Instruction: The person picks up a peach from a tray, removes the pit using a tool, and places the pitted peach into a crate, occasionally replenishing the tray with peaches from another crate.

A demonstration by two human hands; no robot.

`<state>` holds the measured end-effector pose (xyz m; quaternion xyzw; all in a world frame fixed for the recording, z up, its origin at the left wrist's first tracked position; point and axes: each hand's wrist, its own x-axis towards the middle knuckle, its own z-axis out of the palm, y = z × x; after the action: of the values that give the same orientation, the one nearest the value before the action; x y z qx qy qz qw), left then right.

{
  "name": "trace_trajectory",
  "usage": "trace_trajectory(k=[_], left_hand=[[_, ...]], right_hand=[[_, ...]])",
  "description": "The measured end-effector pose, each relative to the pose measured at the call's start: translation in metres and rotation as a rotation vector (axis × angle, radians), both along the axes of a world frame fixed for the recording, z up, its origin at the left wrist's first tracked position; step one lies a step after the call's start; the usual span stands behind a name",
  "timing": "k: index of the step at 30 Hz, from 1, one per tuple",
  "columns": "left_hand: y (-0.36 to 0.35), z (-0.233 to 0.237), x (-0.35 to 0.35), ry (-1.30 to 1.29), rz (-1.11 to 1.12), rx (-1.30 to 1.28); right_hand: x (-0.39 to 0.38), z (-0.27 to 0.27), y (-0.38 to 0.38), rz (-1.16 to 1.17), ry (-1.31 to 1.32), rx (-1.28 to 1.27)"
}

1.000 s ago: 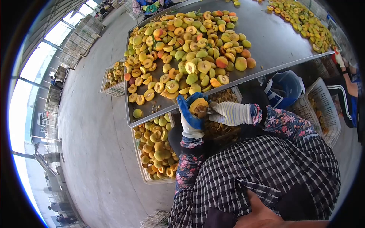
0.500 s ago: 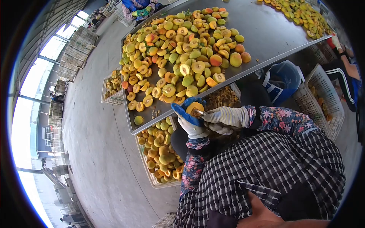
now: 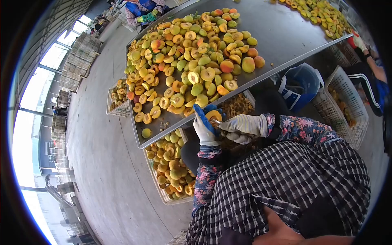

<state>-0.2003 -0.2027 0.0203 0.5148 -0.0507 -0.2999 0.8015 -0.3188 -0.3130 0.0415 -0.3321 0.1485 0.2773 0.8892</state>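
Observation:
My left hand (image 3: 206,127), in a white glove with a blue palm, is closed around a halved yellow peach (image 3: 212,116) with its cut face turned toward my right hand. My right hand (image 3: 244,125), in a pale striped glove, grips a small metal tool (image 3: 217,121) whose tip touches the peach's cut face; its exact shape is hidden. Just beyond my hands, a heap of whole and halved peaches (image 3: 196,61) lies on the metal table (image 3: 261,36). Below them is a crate of peach halves (image 3: 169,163).
Brown scraps (image 3: 239,105) fill a container under the table edge. A blue bucket (image 3: 300,87) and a white crate (image 3: 347,110) stand to the right. Another crate (image 3: 119,107) is left of the table. Co-workers' gloved hands show at the far left corner (image 3: 148,17) and right (image 3: 359,42).
The peach half has turned and tilted in my left hand, so its cut face shows less. The tool stays at it. The camera view has shifted slightly.

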Motion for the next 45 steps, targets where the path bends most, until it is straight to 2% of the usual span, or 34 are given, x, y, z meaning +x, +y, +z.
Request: trace_trajectory(k=[5,8,12,13,18,20,21,24,26,27,28,29,31,33,34,35,36,37,38,40,41,42,44,45], left_hand=[[-0.005,-0.032,0.008,-0.151,0.019,0.068],[0.003,-0.033,0.018,0.087,0.038,0.064],[0.014,-0.039,0.023,0.097,0.049,-0.092],[0.019,-0.043,0.027,0.176,0.016,-0.155],[0.068,-0.045,0.042,0.091,0.084,-0.156],[0.084,-0.025,0.034,-0.001,0.126,-0.093],[0.086,-0.028,0.034,-0.08,0.148,-0.051],[0.072,-0.035,0.025,-0.366,0.103,0.117],[0.06,-0.023,0.012,-0.638,-0.034,0.288],[0.061,-0.043,0.018,-0.293,-0.098,0.057],[0.054,-0.034,0.01,-0.353,-0.084,0.083],[0.046,-0.017,-0.002,-0.414,-0.068,0.111],[0.045,-0.026,-0.003,-0.703,-0.07,0.271],[0.046,-0.046,-0.002,-0.577,-0.109,0.187],[0.045,-0.055,-0.001,-0.664,-0.1,0.225],[0.044,-0.062,0.0,-0.751,-0.087,0.264],[0.04,-0.054,-0.001,-0.836,-0.069,0.304],[0.044,-0.043,-0.007,-0.838,-0.063,0.289],[0.047,-0.037,-0.007,-0.74,-0.064,0.239],[0.054,-0.025,-0.008,-0.542,-0.048,0.133],[0.068,-0.036,0.004,-0.736,-0.024,0.253],[0.087,-0.038,0.014,-0.805,0.027,0.355],[0.124,-0.04,0.035,-0.925,0.133,0.572],[0.134,-0.013,0.031,-1.26,0.313,0.821]], right_hand=[[-0.013,-0.01,-0.007,0.021,-0.009,0.016],[-0.024,0.017,-0.008,0.129,-0.033,-0.122],[-0.025,0.005,-0.02,0.072,-0.045,-0.358],[-0.026,0.005,-0.023,0.056,-0.062,-0.48],[-0.028,-0.018,-0.035,0.107,-0.046,-0.72],[-0.026,-0.015,-0.027,0.112,-0.049,-0.764],[-0.023,-0.023,-0.02,0.053,-0.151,-0.834],[0.009,-0.042,0.01,-0.282,-0.802,-1.353],[0.024,-0.015,0.019,-0.127,-0.717,-1.375],[0.03,-0.007,0.023,-0.085,-0.724,-1.441],[0.033,-0.009,0.023,-0.091,-0.716,-1.456],[0.037,-0.015,0.025,-0.096,-0.709,-1.467],[0.039,-0.02,0.022,-0.097,-0.697,-1.453],[0.04,-0.038,0.022,-0.197,-0.776,-1.39],[0.039,-0.047,0.021,-0.247,-0.814,-1.355],[0.035,-0.054,0.018,-0.338,-0.651,-1.085],[0.034,-0.03,0.02,-0.419,-0.49,-0.812],[0.02,-0.003,0.01,-0.381,-0.306,-0.639],[0.019,-0.013,0.002,-0.38,-0.258,-0.523],[0.012,-0.006,-0.015,-0.196,-0.258,-0.826],[0.006,-0.025,-0.022,-0.205,-0.391,-1.108],[0.001,-0.043,-0.028,-0.215,-0.528,-1.39],[-0.017,-0.016,-0.04,0.156,-0.4,-1.61],[-0.024,-0.024,-0.044,0.193,-0.417,-1.631]])
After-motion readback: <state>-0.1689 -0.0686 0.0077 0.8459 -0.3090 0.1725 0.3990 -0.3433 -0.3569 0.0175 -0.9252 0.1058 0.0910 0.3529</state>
